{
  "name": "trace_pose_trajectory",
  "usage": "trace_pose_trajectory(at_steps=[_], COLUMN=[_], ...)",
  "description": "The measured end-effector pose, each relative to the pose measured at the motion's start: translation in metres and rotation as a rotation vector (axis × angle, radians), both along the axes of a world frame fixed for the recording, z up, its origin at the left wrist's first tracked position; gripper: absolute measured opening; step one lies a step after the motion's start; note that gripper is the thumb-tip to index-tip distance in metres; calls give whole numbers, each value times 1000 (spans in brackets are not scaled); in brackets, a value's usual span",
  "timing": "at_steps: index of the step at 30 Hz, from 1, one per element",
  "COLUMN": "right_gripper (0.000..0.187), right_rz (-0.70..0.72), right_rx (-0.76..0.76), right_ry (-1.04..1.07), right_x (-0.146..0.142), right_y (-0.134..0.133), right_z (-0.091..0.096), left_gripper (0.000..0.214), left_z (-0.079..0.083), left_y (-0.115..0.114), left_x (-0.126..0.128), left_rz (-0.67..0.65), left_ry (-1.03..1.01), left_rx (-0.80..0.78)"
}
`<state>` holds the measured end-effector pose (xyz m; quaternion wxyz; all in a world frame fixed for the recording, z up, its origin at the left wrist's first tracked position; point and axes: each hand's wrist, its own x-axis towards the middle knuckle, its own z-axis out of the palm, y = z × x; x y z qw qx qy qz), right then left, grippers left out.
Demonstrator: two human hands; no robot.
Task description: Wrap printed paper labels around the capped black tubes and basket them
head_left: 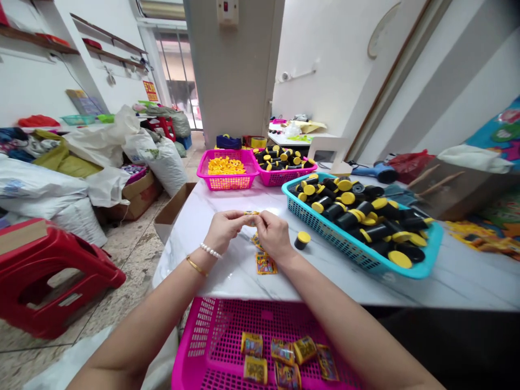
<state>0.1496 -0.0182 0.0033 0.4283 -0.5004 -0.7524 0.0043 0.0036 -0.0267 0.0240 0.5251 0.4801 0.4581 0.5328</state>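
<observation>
Yellow print covers the small packet [251, 213] pinched between both hands just above the middle of the frame, over the white marble table [467, 281]. The left hand [222, 230] has thumb and fingertips closed on its left end, and the right hand [274, 235] grips the right end the same way, the two hands nearly touching. A pearl bracelet [211, 251] and a gold bangle [196, 266] sit on the left wrist. Just below the hands a second packet [266, 264] lies flat on the table, and another shows partly under the fingers. Right of the right hand a single black tube [301, 239] with a yellow cap stands on the table, near a blue basket [325, 223] heaped with more capped tubes. At upper centre two pink baskets sit side by side: the caps basket [227, 184] holds loose yellow caps, the tubes basket [284, 177] holds black tubes. Along the bottom edge a large pink basket [219, 346] holds several loose packets [284, 352]. At lower left a red stool [52, 276] stands on the floor
</observation>
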Motion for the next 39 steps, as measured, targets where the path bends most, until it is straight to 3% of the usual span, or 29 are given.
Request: trace_pose_trajectory(at_steps=[4, 7, 10, 12, 16, 20, 23, 26, 32, 39], right_gripper=[21, 43, 42, 40, 25, 26, 25, 25, 28, 29], right_rz=[46, -43, -134, -148, -25, 335, 509, 508, 370, 279], right_rx=[21, 76, -35, -145, -249, -497, -675, -751, -713, -585], right_ry=[-154, -455, -653, -653, -260, 396, 718, 826, 931, 818], right_x=[19, 57, 98, 114, 108, 74, 54, 43, 35, 28], right_y=[-22, -40, -49, -52, -56, -47, -32, -19, -12, -14], right_z=[22, 35, 27, 16, 11, 29, 35, 31, 19, 14], left_gripper=[31, 28, 24, 20, 14, 12, 11, 10, 14, 13], left_z=[-4, -8, -9, -9, -6, -6, -6, -5, -2, -3], left_y=[8, 15, 17, 17, 17, 16, 14, 13, 14, 13], left_x=[-7, -12, -14, -14, -13, -11, -9, -7, -8, -6], left_rz=[-10, -48, -82, -121, -269, -323, -304, -304, -303, -309], left_ry=[-40, -72, -122, -170, -286, -362, -383, -406, -473, -497], left_rx=[-55, -88, -127, -185, -321, -383, -382, -380, -383, -401])
